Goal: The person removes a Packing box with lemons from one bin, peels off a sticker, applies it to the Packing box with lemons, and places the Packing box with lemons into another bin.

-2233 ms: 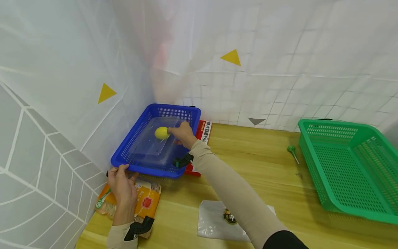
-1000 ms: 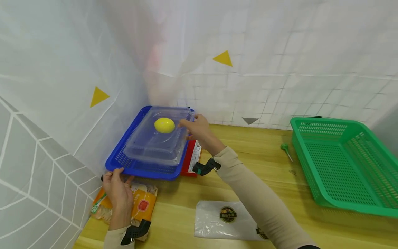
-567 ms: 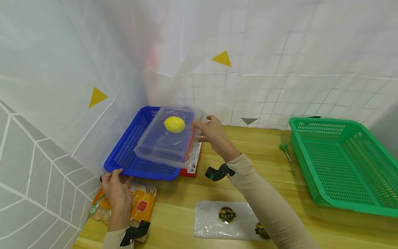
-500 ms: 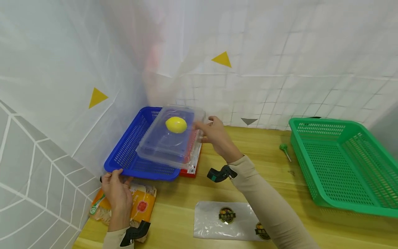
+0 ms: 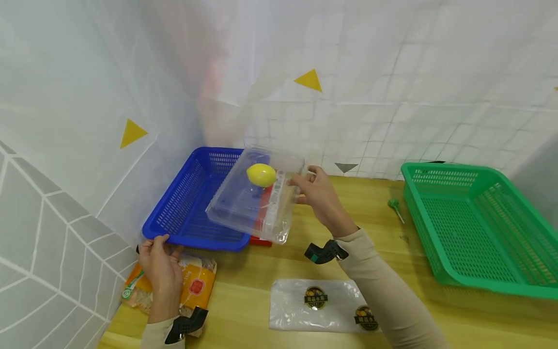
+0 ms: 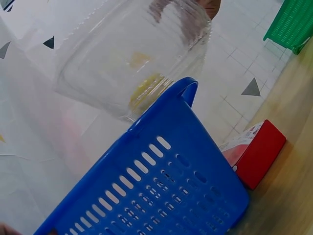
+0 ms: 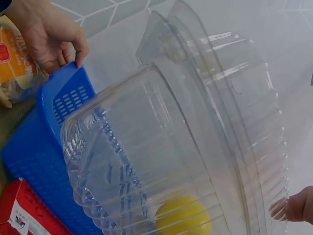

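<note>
Two hands are at work: the right hand (image 5: 320,194) pinches the far right edge of a clear box (image 5: 255,198) and holds it in the air, tilted, above the right rim of the blue basket (image 5: 183,208) and the red carton (image 5: 260,241) beside it. A lemon (image 5: 261,175) sits inside the box at its raised far end. The left hand (image 5: 160,259) curls its fingers over the basket's near left corner and holds it down; an orange packet (image 5: 198,283) lies just under that hand.

In the right wrist view the box (image 7: 195,147) shows thin ribbed walls with a lid nested on top, and the lemon (image 7: 183,215) rests low inside. I judge the box light and springy, likely to flex or pop open if squeezed at one edge, and smooth enough to slip. The lemon is the only real weight and can roll, shifting the balance. A hold across the short end, thumb on the lid and fingers under the rim, looks safest; support beneath the base would be steadier.

A printed bag (image 5: 318,305) lies near the table's front, and a green basket (image 5: 475,228) stands well apart on the right
</note>
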`<state>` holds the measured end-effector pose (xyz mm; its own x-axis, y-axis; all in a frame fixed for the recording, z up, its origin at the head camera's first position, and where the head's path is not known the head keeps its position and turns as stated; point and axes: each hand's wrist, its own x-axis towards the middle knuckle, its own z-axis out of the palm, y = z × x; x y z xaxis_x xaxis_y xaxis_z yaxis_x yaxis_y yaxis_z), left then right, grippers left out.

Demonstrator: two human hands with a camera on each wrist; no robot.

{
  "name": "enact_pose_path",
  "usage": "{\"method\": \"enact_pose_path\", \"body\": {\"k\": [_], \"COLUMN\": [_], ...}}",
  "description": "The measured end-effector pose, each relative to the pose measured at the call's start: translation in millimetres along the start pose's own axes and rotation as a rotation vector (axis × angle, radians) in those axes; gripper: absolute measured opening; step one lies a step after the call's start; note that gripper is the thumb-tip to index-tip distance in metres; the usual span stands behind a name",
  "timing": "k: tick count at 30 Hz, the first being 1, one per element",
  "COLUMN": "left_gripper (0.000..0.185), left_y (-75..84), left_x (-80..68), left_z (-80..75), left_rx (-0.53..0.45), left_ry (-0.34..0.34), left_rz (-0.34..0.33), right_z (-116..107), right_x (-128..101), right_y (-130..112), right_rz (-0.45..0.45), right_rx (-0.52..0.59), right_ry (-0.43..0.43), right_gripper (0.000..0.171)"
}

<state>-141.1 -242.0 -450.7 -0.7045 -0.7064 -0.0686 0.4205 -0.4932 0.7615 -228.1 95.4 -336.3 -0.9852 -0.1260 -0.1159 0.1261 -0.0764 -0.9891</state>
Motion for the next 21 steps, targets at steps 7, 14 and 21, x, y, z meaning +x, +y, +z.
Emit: {"method": "enact_pose_path", "body": {"k": [7, 14, 21], "left_gripper": [0.015, 0.017, 0.016], "left_y": [2.0, 1.8, -0.6], "left_x": [0.3, -0.2, -1.8], "left_z": [-0.1, -0.7, 0.5], "left_rx": [0.002, -0.012, 0.001], "left_ry": [-0.016, -0.018, -0.019], "left_rz": [-0.001, 0.008, 0.024], "right_z": [-18.3, -37.9, -60.8], "right_x": [-14.3, -30.7, -45.0], "right_y": [7.8, 22.5, 35.7], "right_rz": [-0.002, -0.017, -0.015], "right_rx": [-0.021, -0.024, -0.029], "right_ry": [0.031, 0.072, 0.093], "right_gripper": [0.09, 0.088, 0.084]}}
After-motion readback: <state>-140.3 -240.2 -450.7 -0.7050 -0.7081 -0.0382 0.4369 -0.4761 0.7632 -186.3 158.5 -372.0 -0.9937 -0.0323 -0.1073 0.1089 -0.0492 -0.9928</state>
